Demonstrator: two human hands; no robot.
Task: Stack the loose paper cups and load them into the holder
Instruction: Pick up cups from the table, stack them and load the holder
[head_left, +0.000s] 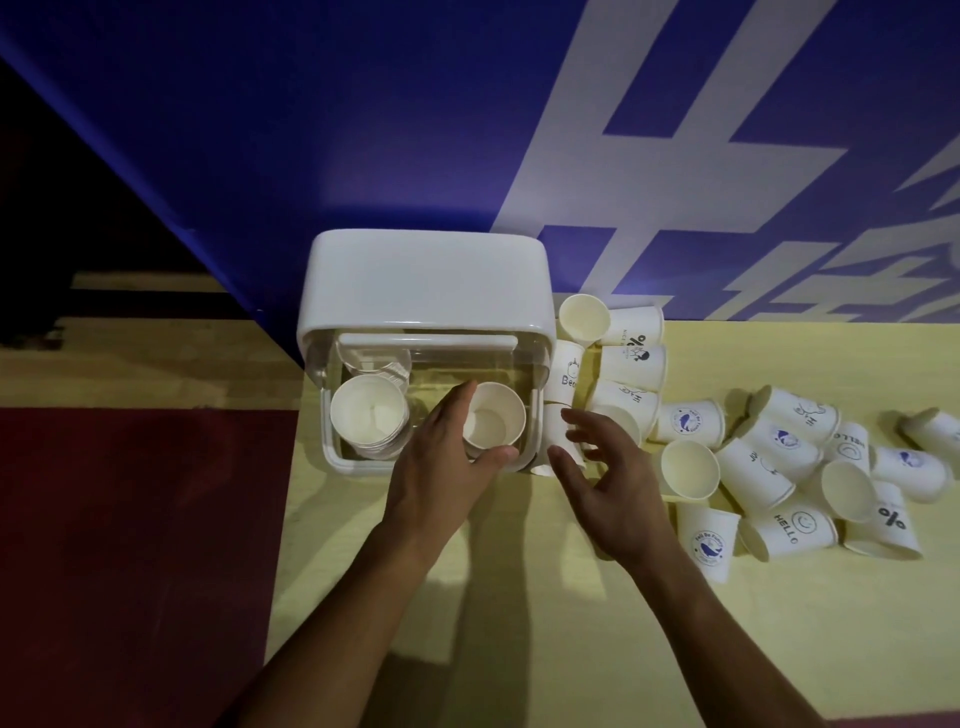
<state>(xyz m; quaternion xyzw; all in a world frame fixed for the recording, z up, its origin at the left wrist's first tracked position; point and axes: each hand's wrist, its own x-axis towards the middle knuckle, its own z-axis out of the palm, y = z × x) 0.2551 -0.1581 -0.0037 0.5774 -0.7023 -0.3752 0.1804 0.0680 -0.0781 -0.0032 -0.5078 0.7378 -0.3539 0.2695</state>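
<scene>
"HELLO" over a smiley on the near lying paper cup (787, 527); again, upside down, on the cup farther back (852, 441). "%" on the right-end cup (891, 519) and on the wall-side cup (634, 332), there with small "NICE". "Hi" on the mid-row cup (631, 400). "Be", cut off, on the holder-side cup (569, 371). Whale-emblem cup (709, 545): ring lettering too blurred to read.

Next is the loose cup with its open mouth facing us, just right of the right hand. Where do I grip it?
Likely the rim of that cup: pinch the wall, thumb inside, right hand coming from above on the near side. The mouth opens that way, and other cups crowd its right side.
</scene>
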